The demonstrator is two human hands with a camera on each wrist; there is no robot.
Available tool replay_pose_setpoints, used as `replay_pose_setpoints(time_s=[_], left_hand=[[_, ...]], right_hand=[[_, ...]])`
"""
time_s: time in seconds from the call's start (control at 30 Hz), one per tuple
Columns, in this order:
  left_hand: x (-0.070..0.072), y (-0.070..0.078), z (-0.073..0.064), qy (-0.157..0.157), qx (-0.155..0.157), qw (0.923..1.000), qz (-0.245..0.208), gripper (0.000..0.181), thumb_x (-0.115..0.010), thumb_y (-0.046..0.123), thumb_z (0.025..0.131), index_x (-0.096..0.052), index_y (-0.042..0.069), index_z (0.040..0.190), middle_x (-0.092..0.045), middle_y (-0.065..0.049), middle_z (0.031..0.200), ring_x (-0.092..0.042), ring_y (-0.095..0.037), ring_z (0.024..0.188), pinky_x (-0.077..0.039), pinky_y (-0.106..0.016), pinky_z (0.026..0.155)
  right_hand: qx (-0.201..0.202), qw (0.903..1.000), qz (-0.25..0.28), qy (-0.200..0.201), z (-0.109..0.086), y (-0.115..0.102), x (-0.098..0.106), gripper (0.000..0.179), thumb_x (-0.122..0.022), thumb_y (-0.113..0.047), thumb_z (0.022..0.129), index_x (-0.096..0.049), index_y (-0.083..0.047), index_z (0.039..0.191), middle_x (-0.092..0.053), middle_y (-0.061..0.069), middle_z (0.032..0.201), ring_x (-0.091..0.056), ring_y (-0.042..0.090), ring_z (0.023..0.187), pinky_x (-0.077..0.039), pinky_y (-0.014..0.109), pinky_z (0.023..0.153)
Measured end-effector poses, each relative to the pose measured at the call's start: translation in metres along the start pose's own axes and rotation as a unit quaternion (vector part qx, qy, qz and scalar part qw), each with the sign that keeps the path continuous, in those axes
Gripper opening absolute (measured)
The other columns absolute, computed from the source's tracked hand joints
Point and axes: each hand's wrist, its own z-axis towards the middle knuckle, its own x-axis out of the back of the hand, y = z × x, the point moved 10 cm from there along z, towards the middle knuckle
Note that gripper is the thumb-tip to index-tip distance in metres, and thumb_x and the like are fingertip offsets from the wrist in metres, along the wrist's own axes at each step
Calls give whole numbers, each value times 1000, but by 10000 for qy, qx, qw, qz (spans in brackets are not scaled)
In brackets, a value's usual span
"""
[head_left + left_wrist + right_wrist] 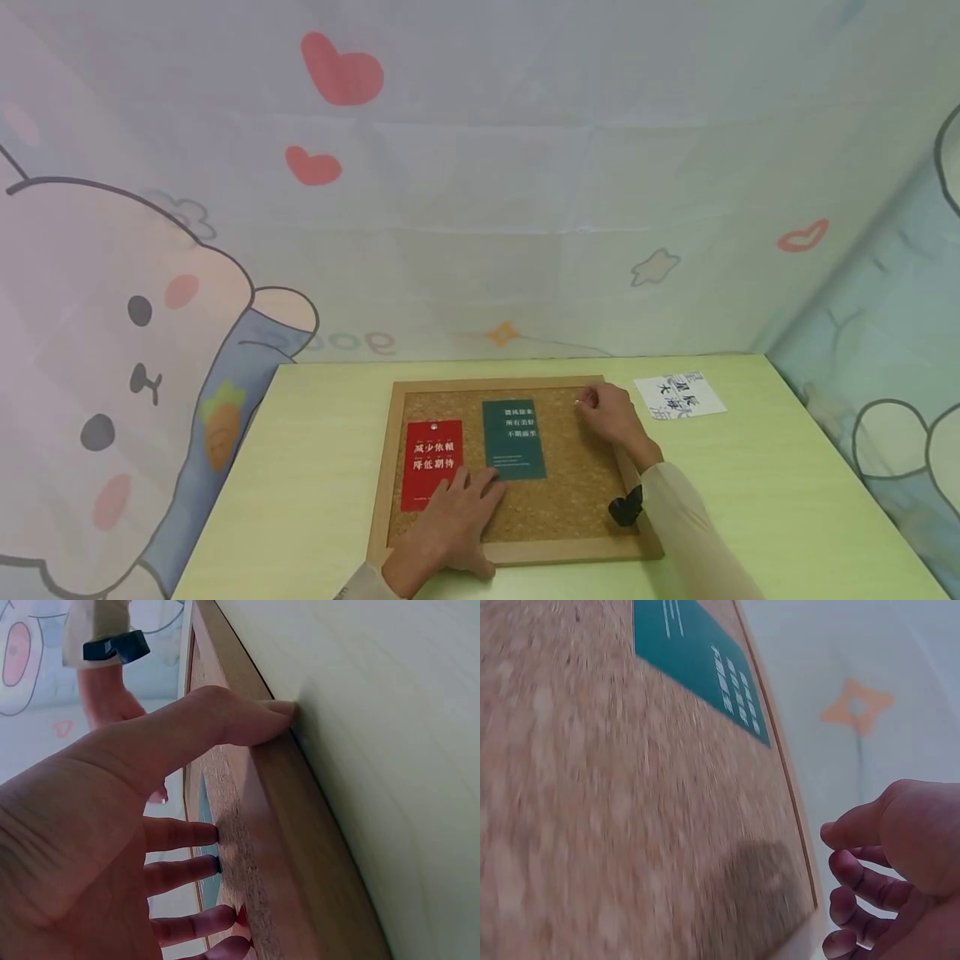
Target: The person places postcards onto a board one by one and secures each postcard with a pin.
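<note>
A wood-framed cork board [566,500] lies on the table. On its left is a red card [433,467] with white writing and a round pin [433,426] at its top. A teal card [513,450] lies beside it. My left hand [457,517] is spread over the board's front, fingertips at the lower parts of both cards. Its thumb [255,720] rests on the frame's front edge. Over the board's upper right corner, my right hand [611,412] pinches a small pale pin [578,403] between thumb and fingertips, mostly hidden by them.
A white card [678,396] with dark writing lies on the table [787,483] to the right of the board. A printed cloth [480,208] with hearts hangs behind the table. A black device [626,507] is worn on my right wrist.
</note>
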Motion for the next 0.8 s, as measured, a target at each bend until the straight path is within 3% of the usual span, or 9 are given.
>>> replay_pose_setpoints(time_s=[0.27, 0.53, 0.8], left_hand=[[-1, 0, -1, -51, 53, 10000, -38, 106, -91, 57, 61, -49, 25, 153, -45, -1, 154, -43, -27, 129, -48, -49, 102], [-1, -1, 0, -66, 29, 10000, 43, 107, -91, 60, 61, -49, 25, 154, -43, 0, 156, -42, -28, 131, -47, -48, 104], [-2, -2, -1, -143, 47, 9999, 46, 108, -90, 61, 62, -48, 26, 155, -41, 0, 157, -41, -29, 135, -44, -52, 109]], right_hand=[[688, 9976, 113, -29, 10, -39, -31, 6, -66, -6, 92, -69, -2, 89, -61, 4, 78, -54, 19, 72, -46, 35, 65], [353, 9969, -159, -685, 14, -61, -68, 5, -66, -10, 98, -69, -7, 97, -61, 1, 80, -56, 18, 71, -47, 34, 61], [594, 9958, -225, -663, 18, -73, -85, 5, -66, -10, 98, -71, -9, 96, -62, 0, 81, -55, 16, 71, -48, 33, 62]])
